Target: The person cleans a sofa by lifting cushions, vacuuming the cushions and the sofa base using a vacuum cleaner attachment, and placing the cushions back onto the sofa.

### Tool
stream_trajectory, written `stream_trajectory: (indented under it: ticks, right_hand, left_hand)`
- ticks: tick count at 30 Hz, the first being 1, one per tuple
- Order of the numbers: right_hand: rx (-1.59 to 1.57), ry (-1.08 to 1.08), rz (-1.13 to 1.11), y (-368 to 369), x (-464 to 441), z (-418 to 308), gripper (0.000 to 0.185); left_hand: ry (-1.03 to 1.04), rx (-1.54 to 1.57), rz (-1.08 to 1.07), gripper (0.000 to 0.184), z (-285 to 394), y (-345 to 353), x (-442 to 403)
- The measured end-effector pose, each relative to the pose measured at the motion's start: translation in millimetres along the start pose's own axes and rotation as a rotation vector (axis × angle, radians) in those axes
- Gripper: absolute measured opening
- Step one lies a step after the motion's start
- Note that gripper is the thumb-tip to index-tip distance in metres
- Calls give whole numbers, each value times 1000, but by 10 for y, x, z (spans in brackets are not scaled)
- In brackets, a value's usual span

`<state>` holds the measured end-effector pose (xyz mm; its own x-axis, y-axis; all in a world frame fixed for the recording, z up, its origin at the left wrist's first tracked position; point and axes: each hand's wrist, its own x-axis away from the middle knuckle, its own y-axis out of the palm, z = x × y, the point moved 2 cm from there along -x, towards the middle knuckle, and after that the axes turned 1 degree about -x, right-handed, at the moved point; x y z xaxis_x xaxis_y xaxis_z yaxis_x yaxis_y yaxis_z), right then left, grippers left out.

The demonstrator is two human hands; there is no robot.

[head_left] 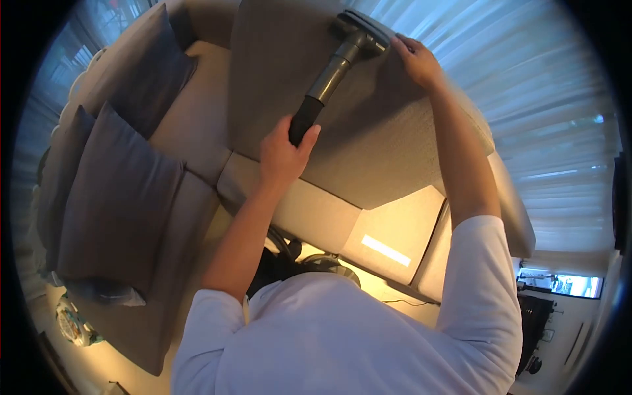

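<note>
My left hand [284, 150] is wrapped around the black grip of a vacuum cleaner wand [328, 82]. The wand runs up and to the right and ends in a wide upholstery nozzle [361, 33]. That nozzle lies against the upper part of a large grey sofa cushion [355, 138], which is tilted up off the seat. At the cushion's upper right edge, my right hand [419, 62] grips it with bent fingers, close to the nozzle's right end. The fingertips of this hand are partly hidden.
Grey pillows [122, 184] lean along the sofa on the left. Below the raised cushion shows the lit sofa base [401, 220] with a bright strip of light. A dark vacuum cleaner body [286, 257] is partly hidden by my torso. Sheer curtains [533, 131] hang behind the sofa.
</note>
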<state>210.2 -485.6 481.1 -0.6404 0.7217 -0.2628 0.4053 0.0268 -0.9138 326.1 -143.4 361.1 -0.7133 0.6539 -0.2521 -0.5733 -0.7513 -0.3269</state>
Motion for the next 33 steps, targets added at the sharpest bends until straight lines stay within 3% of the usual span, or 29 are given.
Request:
stream_trajectory:
  ticks: [2,4,8,10,14,18,22,28,33]
  right_hand:
    - [29,46,11,-17,4,-44,75]
    - [22,32,-15,-39,-40,-60,76]
    - [5,25,-15,28,-156,28,77]
    - [-3,12,-23,7,-121,-68,77]
    - [-79,-2,-43,40,-131,-12,72]
    - [-75,-108,8,142,-339,295,71]
    - [-123,0,-24,144,-411,338,77]
    - [45,196,-86,140,-642,593,86]
    - [-197,414,-255,219,-862,806,97]
  left_hand:
    - [5,-96,26,45,-438,221,168]
    - [-152,-51,-48,47,-1021,375,463]
    - [-297,-382,-115,58,-2641,464,1604]
    - [-356,-525,-206,58,-3047,290,2086]
    - [-492,-425,-271,51,-2424,-123,2090]
    - [-178,-115,16,42,-1500,-103,1360]
    - [-187,-66,-17,45,-1136,173,613]
    - [-311,-94,-131,47,-2449,716,1128]
    - [-702,-222,-318,45,-3458,560,2047]
